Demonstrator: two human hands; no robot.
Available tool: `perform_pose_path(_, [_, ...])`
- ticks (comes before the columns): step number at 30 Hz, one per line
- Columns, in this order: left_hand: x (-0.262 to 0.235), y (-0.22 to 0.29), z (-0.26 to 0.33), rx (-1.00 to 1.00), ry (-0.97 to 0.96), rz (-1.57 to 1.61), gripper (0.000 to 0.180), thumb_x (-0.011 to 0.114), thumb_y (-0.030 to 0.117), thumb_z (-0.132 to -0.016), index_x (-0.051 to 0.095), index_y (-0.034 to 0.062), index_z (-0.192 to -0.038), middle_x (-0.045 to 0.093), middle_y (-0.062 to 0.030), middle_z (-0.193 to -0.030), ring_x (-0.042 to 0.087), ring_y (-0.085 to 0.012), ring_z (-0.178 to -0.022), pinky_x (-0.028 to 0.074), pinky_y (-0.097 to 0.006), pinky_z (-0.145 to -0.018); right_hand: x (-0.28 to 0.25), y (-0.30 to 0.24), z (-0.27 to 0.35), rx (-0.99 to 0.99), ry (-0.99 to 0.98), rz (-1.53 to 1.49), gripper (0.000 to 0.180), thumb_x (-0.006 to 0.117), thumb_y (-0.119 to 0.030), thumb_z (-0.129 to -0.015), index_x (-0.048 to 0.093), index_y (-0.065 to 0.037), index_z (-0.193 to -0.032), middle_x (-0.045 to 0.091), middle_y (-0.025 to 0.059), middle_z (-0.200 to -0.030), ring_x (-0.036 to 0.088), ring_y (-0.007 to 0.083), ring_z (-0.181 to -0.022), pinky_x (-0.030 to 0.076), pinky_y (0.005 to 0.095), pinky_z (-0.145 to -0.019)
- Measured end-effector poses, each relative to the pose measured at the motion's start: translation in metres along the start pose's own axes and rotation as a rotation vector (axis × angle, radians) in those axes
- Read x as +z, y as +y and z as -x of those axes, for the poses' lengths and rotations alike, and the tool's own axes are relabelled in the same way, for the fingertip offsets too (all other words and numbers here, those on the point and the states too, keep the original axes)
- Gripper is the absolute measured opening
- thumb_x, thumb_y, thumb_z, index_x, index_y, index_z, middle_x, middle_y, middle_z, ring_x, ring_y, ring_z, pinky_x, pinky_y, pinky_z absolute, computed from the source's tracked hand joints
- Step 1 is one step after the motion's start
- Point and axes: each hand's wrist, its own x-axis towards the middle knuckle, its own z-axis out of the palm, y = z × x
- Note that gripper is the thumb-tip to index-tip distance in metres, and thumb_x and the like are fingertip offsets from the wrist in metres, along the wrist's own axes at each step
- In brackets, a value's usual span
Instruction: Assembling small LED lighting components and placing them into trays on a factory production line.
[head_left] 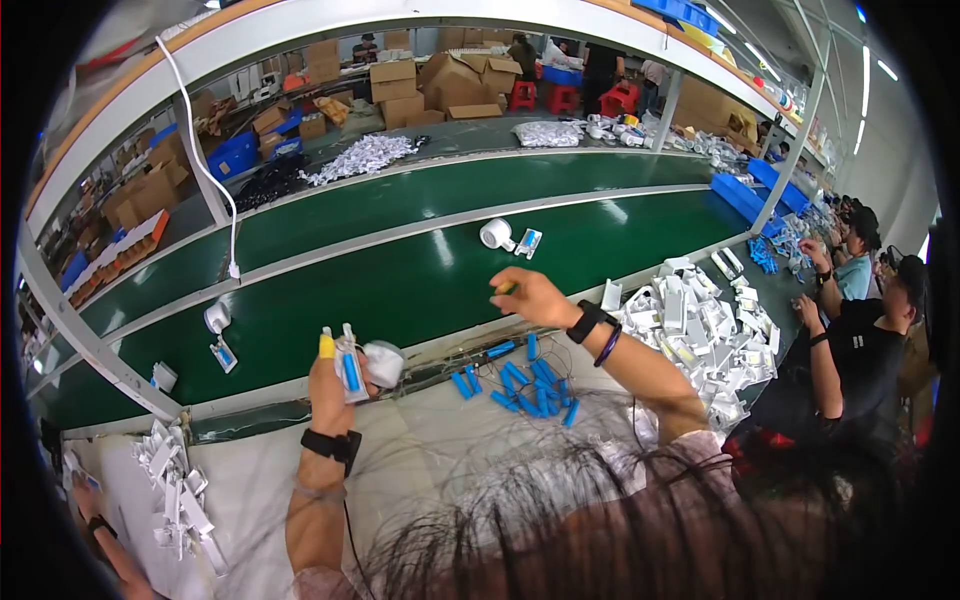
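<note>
My left hand is closed round a white plastic housing with a blue cylindrical battery in it. A white round lamp head sits right beside that housing, by my fingers. A yellow finger cover shows on my left hand. Over the near edge of the green belt, my right hand is raised with its fingers curled together, one in a yellow cover; whatever they may hold is hidden. Below it, several loose blue batteries with thin wires lie on the pale worktop.
A big heap of white housings lies to the right, a smaller pile of white parts to the left. White lamp assemblies rest on the green conveyor belt. Co-workers sit at right; another person's hand shows far left.
</note>
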Motion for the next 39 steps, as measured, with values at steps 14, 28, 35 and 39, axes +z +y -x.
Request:
perform_pose_path(14, [-0.053,-0.025,0.008,0.053,0.229,0.094,0.044,0.046,0.02,-0.096,0.039,0.0056,-0.137,0.049,-0.006,-0.125,0.054,-0.0237,-0.112,0.051,-0.041,-0.077,-0.046,0.126,-0.105,0.049,0.216,0.959,0.067,0.072,-0.024,-0.072,0.043,-0.012,-0.131,0.052,0.0155,-0.127,0.051,0.0371,-0.117,0.046,0.0462,-0.096])
perform_pose_path(28, [-0.007,-0.003,0.037,0.007,0.054,0.061,0.028,0.052,0.016,-0.094,0.052,0.003,-0.119,0.059,-0.007,-0.108,0.062,-0.0176,-0.083,0.051,-0.028,-0.062,-0.012,0.066,-0.119,0.209,-0.013,0.327,0.046,0.065,-0.004,-0.077,0.055,-0.007,-0.122,0.063,0.0117,-0.097,0.066,0.0258,-0.081,0.056,0.0351,-0.071])
perform_pose_path(35, [-0.002,-0.04,0.037,0.126,-0.167,-0.108,0.061,0.061,-0.001,-0.084,0.035,0.0036,-0.139,0.046,-0.0127,-0.133,0.046,-0.021,-0.121,0.038,-0.033,-0.102,0.064,0.001,-0.085,0.334,-0.233,-0.602,0.023,0.059,0.001,-0.086,0.058,0.005,-0.109,0.061,0.0134,-0.096,0.067,0.0201,-0.081,0.059,0.0289,-0.069])
perform_pose_path(39, [0.017,-0.047,0.043,0.515,0.001,-0.881,0.08,0.075,0.007,-0.075,0.03,0.0015,-0.14,0.046,-0.0132,-0.128,0.045,-0.0236,-0.12,0.036,-0.034,-0.102,0.109,-0.041,-0.046,0.311,-0.373,-0.744,0.019,0.058,0.0,-0.089,0.06,0.003,-0.107,0.062,0.009,-0.099,0.064,0.0171,-0.088,0.058,0.0304,-0.076])
